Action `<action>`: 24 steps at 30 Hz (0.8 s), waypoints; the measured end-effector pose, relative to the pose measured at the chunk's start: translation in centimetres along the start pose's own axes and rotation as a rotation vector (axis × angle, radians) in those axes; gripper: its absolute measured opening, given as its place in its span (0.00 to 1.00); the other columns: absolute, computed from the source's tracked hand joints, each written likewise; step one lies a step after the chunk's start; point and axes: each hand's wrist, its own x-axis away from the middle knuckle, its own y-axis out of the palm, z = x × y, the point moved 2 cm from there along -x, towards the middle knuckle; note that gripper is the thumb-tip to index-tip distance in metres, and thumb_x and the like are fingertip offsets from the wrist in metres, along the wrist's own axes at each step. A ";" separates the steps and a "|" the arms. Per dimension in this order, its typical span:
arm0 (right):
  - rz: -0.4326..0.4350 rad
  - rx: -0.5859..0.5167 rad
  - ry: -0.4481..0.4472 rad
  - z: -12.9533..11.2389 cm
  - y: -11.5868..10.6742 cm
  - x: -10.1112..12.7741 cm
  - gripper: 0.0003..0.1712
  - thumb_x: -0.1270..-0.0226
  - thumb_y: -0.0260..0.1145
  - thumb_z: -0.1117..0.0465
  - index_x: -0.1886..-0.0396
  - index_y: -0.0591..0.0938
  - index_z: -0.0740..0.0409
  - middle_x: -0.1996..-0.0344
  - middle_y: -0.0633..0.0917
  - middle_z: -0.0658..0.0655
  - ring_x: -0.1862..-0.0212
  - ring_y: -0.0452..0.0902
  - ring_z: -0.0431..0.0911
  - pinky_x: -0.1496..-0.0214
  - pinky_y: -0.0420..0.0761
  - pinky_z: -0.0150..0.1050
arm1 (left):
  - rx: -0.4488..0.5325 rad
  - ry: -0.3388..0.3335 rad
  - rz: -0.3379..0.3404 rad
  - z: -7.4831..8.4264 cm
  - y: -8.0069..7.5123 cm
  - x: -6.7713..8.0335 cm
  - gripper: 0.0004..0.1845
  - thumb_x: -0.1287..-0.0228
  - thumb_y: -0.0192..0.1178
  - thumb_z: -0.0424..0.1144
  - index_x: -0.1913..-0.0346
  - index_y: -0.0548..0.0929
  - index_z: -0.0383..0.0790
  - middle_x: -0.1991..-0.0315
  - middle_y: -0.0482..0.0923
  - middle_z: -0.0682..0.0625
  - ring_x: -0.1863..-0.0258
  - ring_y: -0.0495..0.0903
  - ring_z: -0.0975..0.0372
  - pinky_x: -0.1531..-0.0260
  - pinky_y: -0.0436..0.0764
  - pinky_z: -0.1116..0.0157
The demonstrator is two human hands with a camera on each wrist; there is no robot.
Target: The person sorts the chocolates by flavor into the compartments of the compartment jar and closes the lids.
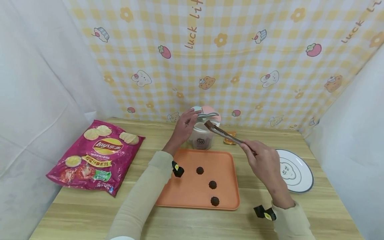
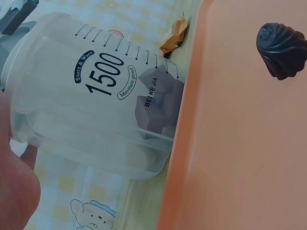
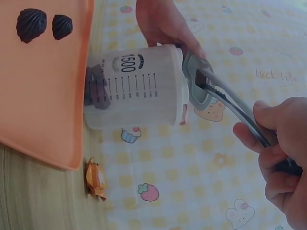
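Note:
My right hand [image 1: 264, 161] grips metal tongs [image 3: 240, 114], whose tips clasp a small dark brown block [image 1: 209, 125] over the mouth of a translucent canister [image 2: 115, 91] marked 1500. The canister stands upright just behind the orange tray [image 1: 186, 190], with several dark angular pieces [image 2: 158, 98] showing through its lower wall. At its top, my left hand [image 1: 183, 128] has extended fingers against the raised grey-green lid flap [image 3: 194, 81]; its thumb is near the rim in the left wrist view. Three dark ridged chocolates [image 1: 212, 184] are visible on the tray.
A purple Lay's chip bag [image 1: 99, 156] lies on the left of the wooden table [image 1: 186, 223]. Beside the canister is an orange-wrapped sweet [image 1: 229, 138]. A white plate [image 1: 300, 173] sits at the right, partly behind my right hand. A checked cloth [image 1: 192, 66] hangs behind.

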 end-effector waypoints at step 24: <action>-0.038 -0.067 0.029 0.3 -0.4 0.6 0.13 0.37 0.76 0.66 0.52 0.91 0.57 0.73 0.86 0.48 0.80 0.67 0.37 0.81 0.64 0.30 | -0.018 -0.008 0.002 0.3 0.1 0.0 0.21 0.16 0.47 0.45 0.36 0.84 0.40 0.33 0.77 0.51 0.25 0.60 0.62 0.30 0.66 0.53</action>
